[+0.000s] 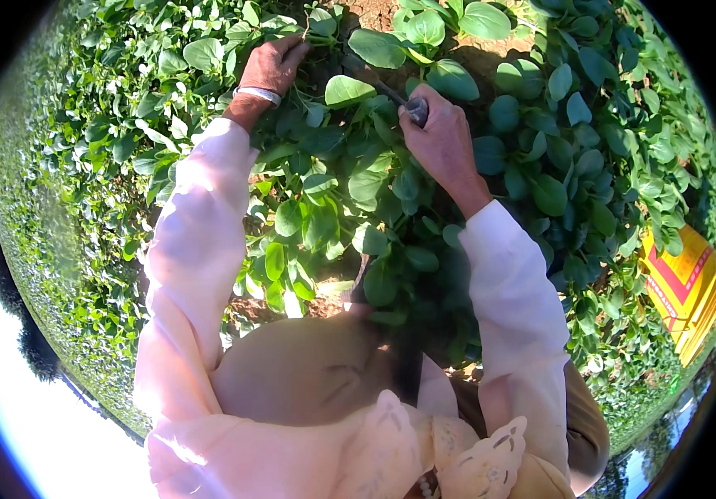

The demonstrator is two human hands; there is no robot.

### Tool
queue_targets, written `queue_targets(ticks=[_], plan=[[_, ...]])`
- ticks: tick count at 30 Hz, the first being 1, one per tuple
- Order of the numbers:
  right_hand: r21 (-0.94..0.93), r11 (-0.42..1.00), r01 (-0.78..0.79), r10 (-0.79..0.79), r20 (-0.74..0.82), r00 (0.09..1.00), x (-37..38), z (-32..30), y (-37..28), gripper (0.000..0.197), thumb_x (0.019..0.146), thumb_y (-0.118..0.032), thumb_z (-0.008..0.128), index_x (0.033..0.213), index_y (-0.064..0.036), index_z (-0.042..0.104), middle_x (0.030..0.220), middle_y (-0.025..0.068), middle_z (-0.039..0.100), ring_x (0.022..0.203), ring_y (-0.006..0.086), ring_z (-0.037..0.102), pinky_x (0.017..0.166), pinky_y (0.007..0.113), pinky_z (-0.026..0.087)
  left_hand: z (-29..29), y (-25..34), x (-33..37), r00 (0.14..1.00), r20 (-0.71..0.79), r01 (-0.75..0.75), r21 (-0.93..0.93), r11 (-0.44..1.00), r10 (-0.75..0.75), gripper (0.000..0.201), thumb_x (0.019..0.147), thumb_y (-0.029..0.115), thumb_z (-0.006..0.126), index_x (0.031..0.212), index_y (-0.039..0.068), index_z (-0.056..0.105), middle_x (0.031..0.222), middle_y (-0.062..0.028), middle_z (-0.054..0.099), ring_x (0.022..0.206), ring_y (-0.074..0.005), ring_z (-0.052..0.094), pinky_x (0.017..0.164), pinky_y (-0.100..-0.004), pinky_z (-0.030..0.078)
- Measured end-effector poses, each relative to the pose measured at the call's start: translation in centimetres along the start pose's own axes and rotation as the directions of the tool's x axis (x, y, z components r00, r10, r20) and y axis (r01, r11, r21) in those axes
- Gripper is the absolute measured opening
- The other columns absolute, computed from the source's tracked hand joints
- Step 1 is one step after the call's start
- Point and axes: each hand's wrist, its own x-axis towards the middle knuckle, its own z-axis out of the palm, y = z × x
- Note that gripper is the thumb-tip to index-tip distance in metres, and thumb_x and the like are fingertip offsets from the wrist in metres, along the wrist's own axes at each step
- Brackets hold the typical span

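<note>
My right hand (443,137) is closed around the dark, rounded handle (415,111) of a hand tool. Its thin dark shaft slants up and left among the leaves, where its working end is hidden, so I cannot tell its exact kind. Farther left and a little farther away, my left hand (271,68) has its fingers pinched together on a thin plant stem (306,27). A pale band circles that wrist. Broad green leaves (349,91) of low plants lie between and below the two hands.
Dense leafy plants (83,158) spread on both sides. Bare brown soil (372,12) shows at the far middle. A yellow and red printed bag (681,279) lies among the foliage at the right. My bent knee in brown cloth (300,366) is close below the plants.
</note>
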Motion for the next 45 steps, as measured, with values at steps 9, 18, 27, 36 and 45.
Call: queue_targets(ticks=[9,18,27,36,45], plan=[[-0.121,0.991,0.057,-0.051,0.049,0.997,0.8,1.6,-1.4,0.014,0.075,-0.012,0.063,0.083,-0.0051,0.055,0.067,0.0166,0.061,0.069,0.039,0.06,0.063,0.046,0.048,2.1,0.7,0.9,0.963,0.258,-0.234,0.66,0.714,0.077,0.02,0.084,0.026,0.056,0.099,0.018,0.066,0.1,-0.008,0.066,0.101,-0.0249,0.059,0.08,-0.0401,0.051],[-0.076,0.997,-0.001,0.01,0.107,0.994,0.9,0.5,-2.1,0.015,0.075,-0.013,0.062,0.087,-0.0047,0.057,0.072,0.017,0.063,0.075,0.0384,0.062,0.067,0.047,0.049,1.8,-1.8,2.3,0.959,0.238,0.027,0.454,0.891,-0.151,0.027,0.086,0.034,0.056,0.106,0.02,0.067,0.099,-0.0117,0.067,0.094,-0.0314,0.063,0.083,-0.0403,0.05],[0.002,0.999,0.055,-0.055,-0.051,0.997,2.7,2.6,-1.5,0.014,0.082,-0.017,0.055,0.078,-0.0032,0.053,0.071,0.0203,0.058,0.07,0.0426,0.055,0.061,0.046,0.045,0.3,-1.7,1.3,0.991,0.102,0.085,0.04,0.996,-0.089,0.03,0.084,0.03,0.063,0.11,0.016,0.067,0.096,-0.0139,0.068,0.09,-0.0298,0.065,0.083,-0.0351,0.05],[-0.164,0.98,0.114,-0.059,0.307,0.95,-3.1,-2.7,-3.2,0.012,0.075,-0.01,0.06,0.08,-0.0034,0.052,0.063,0.0184,0.055,0.065,0.0398,0.054,0.059,0.046,0.042,-6.4,5.0,-1.7,0.939,-0.055,0.263,-0.52,0.813,-0.339,0.015,0.095,0.019,0.049,0.094,0.007,0.058,0.072,0.0,0.054,0.072,-0.0112,0.053,0.059,-0.0292,0.045],[-0.082,0.995,0.053,-0.04,0.148,0.988,-3.6,-1.8,-2.9,0.015,0.075,-0.01,0.062,0.082,-0.0045,0.051,0.063,0.0157,0.058,0.066,0.0388,0.058,0.059,0.047,0.044,-1.2,3.9,-9.1,0.913,0.408,-0.123,0.335,0.934,-0.026,0.022,0.087,0.03,0.057,0.099,0.013,0.065,0.086,-0.0087,0.064,0.079,-0.0324,0.063,0.067,-0.0424,0.051]])
